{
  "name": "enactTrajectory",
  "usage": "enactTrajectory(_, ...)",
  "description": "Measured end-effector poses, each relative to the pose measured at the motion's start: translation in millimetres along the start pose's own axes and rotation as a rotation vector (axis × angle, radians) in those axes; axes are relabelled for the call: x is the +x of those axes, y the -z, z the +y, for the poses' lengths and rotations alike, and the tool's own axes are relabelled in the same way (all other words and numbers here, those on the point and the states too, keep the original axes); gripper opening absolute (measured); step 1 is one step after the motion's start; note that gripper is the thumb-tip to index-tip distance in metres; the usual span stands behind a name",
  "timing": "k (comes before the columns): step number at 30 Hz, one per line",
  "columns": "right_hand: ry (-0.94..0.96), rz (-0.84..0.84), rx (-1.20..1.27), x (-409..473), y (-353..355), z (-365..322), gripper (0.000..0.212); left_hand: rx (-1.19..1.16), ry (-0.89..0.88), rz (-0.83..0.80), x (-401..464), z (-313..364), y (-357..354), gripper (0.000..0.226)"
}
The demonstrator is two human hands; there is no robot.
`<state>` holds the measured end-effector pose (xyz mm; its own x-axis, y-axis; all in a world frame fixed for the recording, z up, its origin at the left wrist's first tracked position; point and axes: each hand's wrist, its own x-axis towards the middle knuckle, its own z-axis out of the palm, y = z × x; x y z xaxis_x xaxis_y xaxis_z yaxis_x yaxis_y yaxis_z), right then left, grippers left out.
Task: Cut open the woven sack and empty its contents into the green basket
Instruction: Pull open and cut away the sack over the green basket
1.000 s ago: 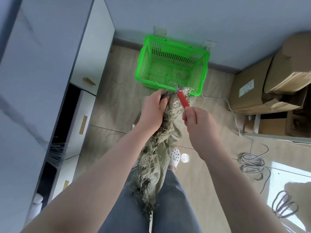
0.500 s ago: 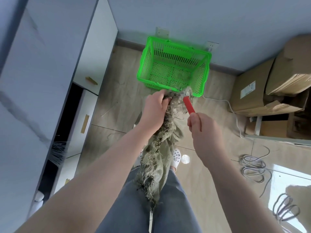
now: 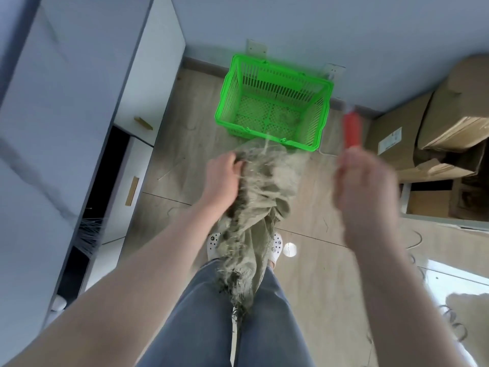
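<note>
Since the earlier frames, the right hand (image 3: 367, 192) has pulled away from the top of the woven sack (image 3: 254, 207), swinging out to the right of the green basket (image 3: 272, 102), and the sack's bunched top has loosened and spread wider. The right hand is heavily blurred; it holds a red-handled cutter (image 3: 351, 129) that points up, to the right of the basket. Its fingers seem to be wrapped round the lower end of the handle, though the blur hides the exact grip, and no blade can be made out.

The basket stands on the wooden floor (image 3: 185, 160) against the wall, ahead of the person. Only its mesh bottom shows inside, perhaps with a faint patch of debris, so the emptying appears not yet done.

The sack, a frayed olive-grey weave, hangs just in front of the basket's near rim, trailing down between the person's legs towards the white clogs (image 3: 276, 247). The left hand (image 3: 222, 178) grips the sack's upper left edge, fingers curled into the fabric.

The cutting looks finished or nearly so, judging by the loosened top and the withdrawn cutter. What remains is to tip the sack over the basket.

Whether the sack is truly open, and what it holds, cannot be told; its mouth is blurred and nothing shows falling out.
</note>
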<state>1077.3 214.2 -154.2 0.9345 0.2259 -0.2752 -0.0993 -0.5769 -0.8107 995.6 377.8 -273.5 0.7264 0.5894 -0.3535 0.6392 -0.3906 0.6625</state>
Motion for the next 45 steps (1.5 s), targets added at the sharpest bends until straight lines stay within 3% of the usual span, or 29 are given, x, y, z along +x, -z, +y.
enactTrajectory(3, -0.004, -0.04, 0.115, 28.1, 12.5, -7.9, 0.037, -0.043, 0.103, 0.005, -11.5, -11.6, 3.7, 0.02)
enactTrajectory(7, -0.067, -0.162, -0.148, 29.3, -29.2, 19.7, 0.035, -0.625, 0.163, -0.092, -9.1, 31.2, 4.5, 0.034)
enactTrajectory(11, -0.096, -0.111, -0.178, 13.6, -56.4, 30.9, 0.04, -0.832, 0.119, -0.144, -2.8, 43.5, 9.7, 0.047)
enactTrajectory(16, -0.327, 0.031, 0.236, 26.3, -58.8, 42.5, 0.038, -0.907, 0.16, -0.091, 0.5, 41.0, 17.3, 0.017)
enactTrajectory(19, -0.359, 0.056, 0.289, 31.9, -53.0, 41.8, 0.038, -0.961, 0.197, -0.055, -2.1, 42.0, 22.2, 0.015)
enactTrajectory(20, -0.333, 0.073, 0.283, 32.4, -52.6, 40.5, 0.038, -0.935, 0.221, -0.004, -2.4, 43.5, 22.9, 0.02)
enactTrajectory(22, -0.29, 0.093, 0.295, 32.8, -54.3, 38.4, 0.037, -0.828, 0.303, 0.008, -7.9, 52.0, 26.7, 0.054)
enactTrajectory(24, -0.268, 0.088, 0.315, 32.0, -56.1, 35.6, 0.036, -0.662, 0.41, -0.143, -15.7, 63.1, 28.5, 0.09)
enactTrajectory(25, -0.246, 0.08, 0.314, 31.7, -57.2, 34.5, 0.035, -0.588, 0.438, -0.235, -21.4, 68.5, 29.6, 0.097)
enactTrajectory(26, -0.225, 0.069, 0.313, 30.4, -57.9, 33.0, 0.035, -0.554, 0.439, -0.29, -25.3, 71.8, 29.3, 0.091)
enactTrajectory(29, -0.239, 0.017, 0.313, 24.7, -59.7, 34.6, 0.043, -0.634, 0.402, -0.253, -24.3, 68.6, 24.0, 0.032)
enactTrajectory(31, -0.25, -0.063, 0.255, 19.0, -60.1, 35.8, 0.054, -0.698, 0.399, -0.222, -21.8, 63.5, 21.5, 0.02)
enactTrajectory(36, -0.357, 0.018, 0.274, 22.0, -49.4, 43.2, 0.045, -0.426, 0.28, -0.063, -21.0, 57.5, 22.2, 0.027)
enactTrajectory(40, -0.346, 0.039, 0.304, 25.9, -40.7, 39.0, 0.04, -0.637, 0.322, -0.113, -25.6, 60.9, 20.4, 0.029)
enactTrajectory(43, -0.273, -0.056, 0.297, 28.0, -40.3, 30.8, 0.041, -0.899, 0.379, -0.204, -27.5, 68.0, 20.9, 0.024)
enactTrajectory(45, -0.187, -0.07, 0.198, 28.3, -45.6, 24.0, 0.045, -0.956, 0.37, -0.258, -28.5, 70.9, 21.2, 0.028)
